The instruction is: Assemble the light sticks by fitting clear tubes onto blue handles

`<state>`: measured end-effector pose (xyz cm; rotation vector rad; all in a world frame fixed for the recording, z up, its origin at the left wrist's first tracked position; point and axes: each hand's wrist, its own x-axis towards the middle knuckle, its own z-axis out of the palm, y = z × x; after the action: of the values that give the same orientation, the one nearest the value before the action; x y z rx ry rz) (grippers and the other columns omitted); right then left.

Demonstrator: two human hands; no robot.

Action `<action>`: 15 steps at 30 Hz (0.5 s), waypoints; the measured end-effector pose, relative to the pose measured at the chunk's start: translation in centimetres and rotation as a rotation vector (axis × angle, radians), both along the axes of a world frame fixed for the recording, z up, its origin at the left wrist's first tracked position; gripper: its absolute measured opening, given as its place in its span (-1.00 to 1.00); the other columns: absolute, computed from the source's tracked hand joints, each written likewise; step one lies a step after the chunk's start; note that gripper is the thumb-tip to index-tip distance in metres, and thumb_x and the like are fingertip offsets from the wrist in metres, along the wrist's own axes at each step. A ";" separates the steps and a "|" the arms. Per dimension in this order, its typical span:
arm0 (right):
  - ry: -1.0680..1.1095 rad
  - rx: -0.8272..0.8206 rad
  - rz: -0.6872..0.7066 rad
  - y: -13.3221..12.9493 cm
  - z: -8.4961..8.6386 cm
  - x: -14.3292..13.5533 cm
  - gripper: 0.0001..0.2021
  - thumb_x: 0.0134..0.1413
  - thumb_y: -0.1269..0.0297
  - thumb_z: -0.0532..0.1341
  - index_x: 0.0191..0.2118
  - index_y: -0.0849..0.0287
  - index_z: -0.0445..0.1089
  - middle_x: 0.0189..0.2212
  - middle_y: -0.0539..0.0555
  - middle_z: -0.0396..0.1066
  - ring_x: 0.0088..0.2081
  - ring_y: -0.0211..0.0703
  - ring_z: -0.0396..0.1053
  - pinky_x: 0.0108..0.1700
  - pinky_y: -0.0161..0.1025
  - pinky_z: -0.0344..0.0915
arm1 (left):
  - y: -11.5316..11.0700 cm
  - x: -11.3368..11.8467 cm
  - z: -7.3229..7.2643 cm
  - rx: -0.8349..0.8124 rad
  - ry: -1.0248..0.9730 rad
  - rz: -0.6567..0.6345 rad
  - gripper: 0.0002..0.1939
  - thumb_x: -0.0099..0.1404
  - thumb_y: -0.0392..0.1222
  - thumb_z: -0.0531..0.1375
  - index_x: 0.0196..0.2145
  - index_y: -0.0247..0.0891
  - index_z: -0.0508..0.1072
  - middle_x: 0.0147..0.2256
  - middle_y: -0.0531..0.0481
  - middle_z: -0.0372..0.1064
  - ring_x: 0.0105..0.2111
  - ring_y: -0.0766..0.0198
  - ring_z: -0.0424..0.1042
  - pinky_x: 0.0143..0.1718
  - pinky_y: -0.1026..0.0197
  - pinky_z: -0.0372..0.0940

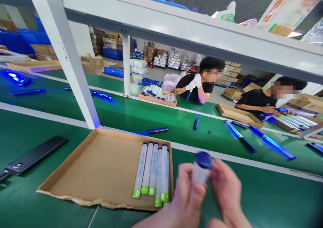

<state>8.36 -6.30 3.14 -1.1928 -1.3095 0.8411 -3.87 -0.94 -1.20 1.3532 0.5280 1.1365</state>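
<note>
A clear tube with a dark blue cap (pixel 203 160) stands up between my hands, slightly blurred. My left hand (pixel 188 191) is wrapped round its body. The fingertips of my right hand (pixel 225 184) press against the side near the cap. To the left lies a shallow cardboard tray (pixel 83 167). Several clear tubes (pixel 152 170) with blue caps and green lower ends rest side by side along its right side.
A black device (pixel 37 154) lies at the left. Lit blue lights and tubes (pixel 239 136) lie on the green conveyor (pixel 176 127) beyond. A white post (pixel 68 59) rises behind the tray. Two people sit across, near cardboard trays (pixel 157 97).
</note>
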 end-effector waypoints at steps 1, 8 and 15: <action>-0.059 -0.042 0.023 0.7 -1.4 -0.4 -0.33 0.18 -0.18 0.43 0.32 -0.08 0.36 0.22 0.21 0.49 0.20 0.31 0.48 0.11 0.16 0.52 | 1.4 -0.3 0.1 -0.025 -0.038 0.056 -0.40 0.51 0.43 -0.18 -0.02 -0.13 0.28 -0.14 -0.16 0.38 -0.19 0.10 0.45 -0.11 0.00 0.39; -0.473 -0.223 -0.201 16.6 -6.5 6.3 -0.51 0.46 0.02 0.22 0.33 0.17 0.31 0.07 0.20 0.52 0.03 0.10 0.53 0.14 0.15 0.47 | 11.3 -8.7 -1.1 0.138 1.093 0.232 -0.64 0.53 -0.08 0.11 0.18 -0.23 0.18 0.17 -0.34 0.31 0.24 -0.16 0.32 0.21 -0.15 0.27; -0.749 -0.295 -0.133 28.0 -6.8 10.7 -0.63 0.42 0.16 0.34 0.23 0.13 0.43 0.27 0.20 0.38 0.20 0.16 0.43 0.22 0.22 0.42 | 12.0 -13.6 -4.4 -0.036 1.506 0.198 -0.82 0.56 -0.24 -0.07 -0.05 -0.27 0.30 -0.06 -0.29 0.47 0.03 -0.11 0.53 -0.03 -0.02 0.38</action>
<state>19.02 21.67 -3.71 -1.9223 -1.7018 0.5059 -17.48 11.09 -5.58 1.9871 1.7395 0.0205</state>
